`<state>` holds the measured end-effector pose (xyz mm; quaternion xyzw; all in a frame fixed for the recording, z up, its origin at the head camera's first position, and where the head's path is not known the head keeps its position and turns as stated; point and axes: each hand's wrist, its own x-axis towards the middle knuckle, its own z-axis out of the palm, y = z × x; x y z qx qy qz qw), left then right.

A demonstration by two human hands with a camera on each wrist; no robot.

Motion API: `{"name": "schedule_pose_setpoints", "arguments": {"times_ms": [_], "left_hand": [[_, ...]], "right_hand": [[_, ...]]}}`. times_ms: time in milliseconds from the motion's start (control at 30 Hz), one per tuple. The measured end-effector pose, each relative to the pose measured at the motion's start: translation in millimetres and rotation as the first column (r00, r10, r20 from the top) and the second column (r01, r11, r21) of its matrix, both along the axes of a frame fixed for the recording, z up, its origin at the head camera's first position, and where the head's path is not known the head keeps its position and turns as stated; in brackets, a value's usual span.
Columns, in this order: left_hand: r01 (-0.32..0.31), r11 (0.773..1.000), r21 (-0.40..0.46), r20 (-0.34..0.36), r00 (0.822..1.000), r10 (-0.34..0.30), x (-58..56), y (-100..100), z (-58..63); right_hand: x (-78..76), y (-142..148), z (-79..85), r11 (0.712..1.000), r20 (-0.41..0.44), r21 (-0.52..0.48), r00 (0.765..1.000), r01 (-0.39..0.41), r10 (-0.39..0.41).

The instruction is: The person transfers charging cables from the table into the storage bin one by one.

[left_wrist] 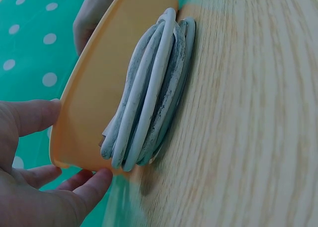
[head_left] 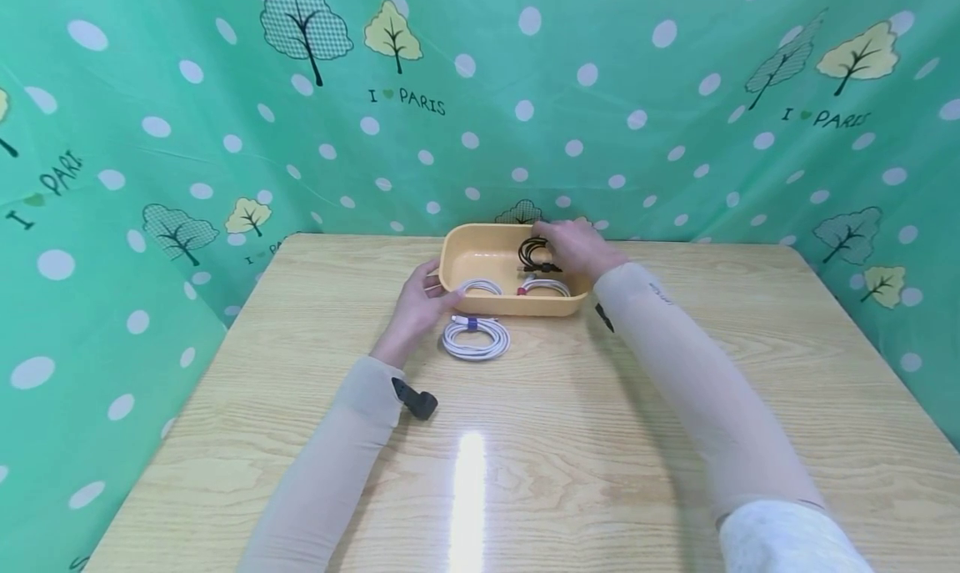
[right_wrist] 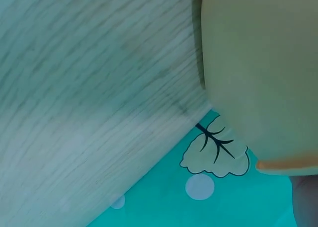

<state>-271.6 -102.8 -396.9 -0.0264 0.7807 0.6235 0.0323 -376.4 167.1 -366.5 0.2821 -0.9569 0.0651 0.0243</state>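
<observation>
A shallow yellow plastic bin stands near the back of the table, with a coiled black cable and two coiled white cables inside. My left hand holds the bin's left end, its thumb on the rim and its fingers spread along the outside. At the far right rim, my right hand grips the bin, close beside the black cable; its fingers are partly hidden. A larger white cable coil with a purple tie lies on the table just in front of the bin, also large in the left wrist view.
The wooden table extends toward me and to both sides. Right behind its back edge hangs a green dotted curtain with tree prints, which also runs down the left and right sides.
</observation>
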Motion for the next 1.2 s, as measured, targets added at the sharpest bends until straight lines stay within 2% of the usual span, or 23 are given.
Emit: {"name": "schedule_pose_setpoints", "arguments": {"times_ms": [200,433,800,1200], "left_hand": [[-0.002,1.0,-0.003,-0.002,1.0,0.002,-0.1,0,-0.7],[0.002,1.0,-0.004,-0.009,1.0,-0.002,0.1,1,-0.4],[0.004,1.0,0.002,0.002,1.0,-0.004,0.2,0,1.0],[0.004,1.0,-0.007,-0.004,1.0,-0.004,0.0,0,-0.7]], "right_hand": [[-1.1,-1,-4.2,0.999,-0.004,0.03,1.0,-0.02,0.02],[-1.4,-1,-8.3,1.0,0.053,-0.018,0.998,-0.012,0.013],[-5.9,2,-14.9,0.999,0.051,-0.043,0.999,-0.008,0.01],[-6.2,-3,-10.5,0.998,0.135,-0.002,0.989,0.068,-0.067]]}}
